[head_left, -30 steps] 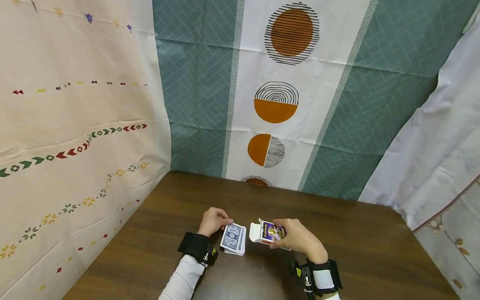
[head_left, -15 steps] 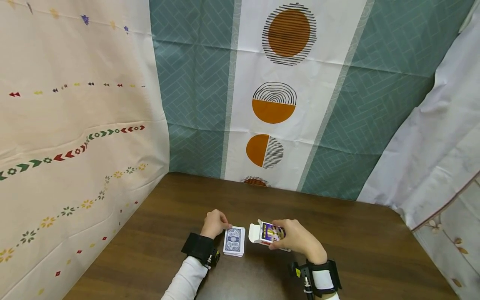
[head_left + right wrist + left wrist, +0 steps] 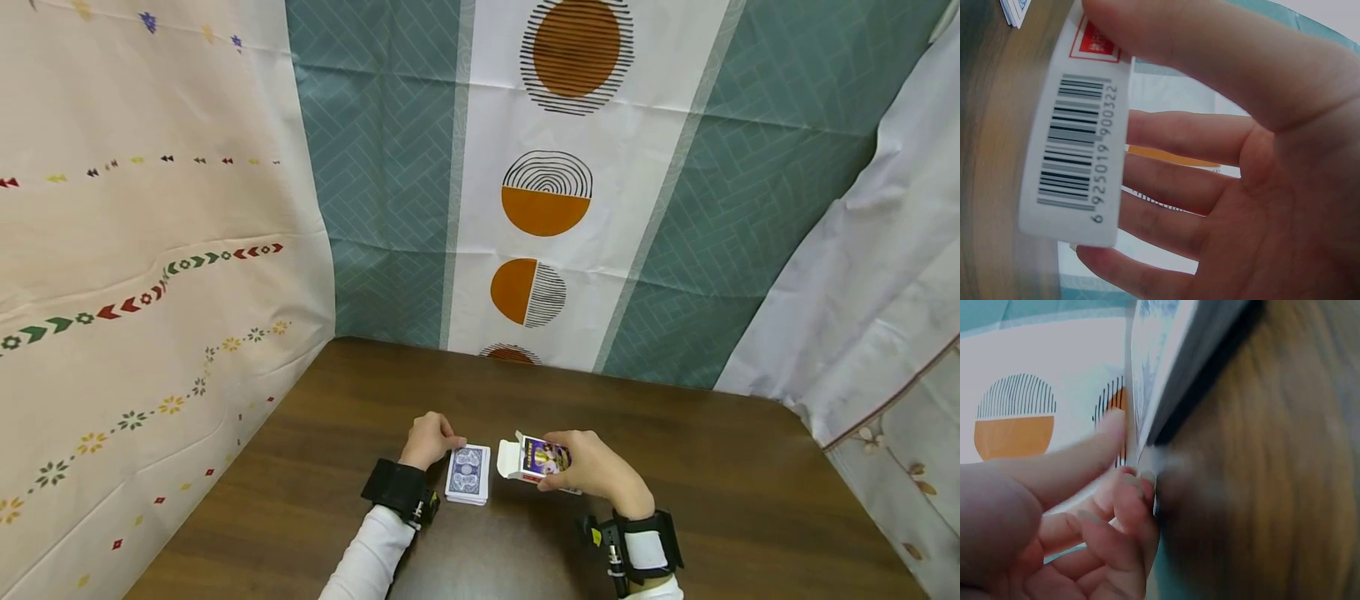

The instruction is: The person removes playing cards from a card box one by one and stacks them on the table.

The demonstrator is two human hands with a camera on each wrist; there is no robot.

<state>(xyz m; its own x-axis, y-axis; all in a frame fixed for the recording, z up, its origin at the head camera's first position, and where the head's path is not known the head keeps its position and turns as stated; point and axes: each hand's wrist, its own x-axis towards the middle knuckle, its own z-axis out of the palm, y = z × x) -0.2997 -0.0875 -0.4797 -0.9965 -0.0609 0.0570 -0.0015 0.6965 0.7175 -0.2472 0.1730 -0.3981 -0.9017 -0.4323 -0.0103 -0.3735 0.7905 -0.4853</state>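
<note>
A stack of playing cards [image 3: 467, 474], blue patterned backs up, lies on the table. At its far left corner is my left hand [image 3: 427, 440], thumb on the corner and fingers curled beside it. In the left wrist view the thumb and fingers [image 3: 1132, 506] meet the stack's corner [image 3: 1157, 375]; the thumb is blurred. My right hand [image 3: 596, 468] grips a purple and white card box [image 3: 543, 457] between thumb and fingers, its white flap open toward the cards. The right wrist view shows the box's barcode side [image 3: 1075, 150]. The inside of the box is hidden.
The brown wooden table [image 3: 720, 483] extends around both hands. A teal and white curtain [image 3: 390, 208] with orange circles hangs behind it. Patterned cream cloth [image 3: 150, 333] borders the left side, and white cloth [image 3: 847, 275] hangs at the right.
The fanned, uneven cards have come together into a neat stack under my left hand. My right hand and the box have stayed almost still. The head view has tilted slightly.
</note>
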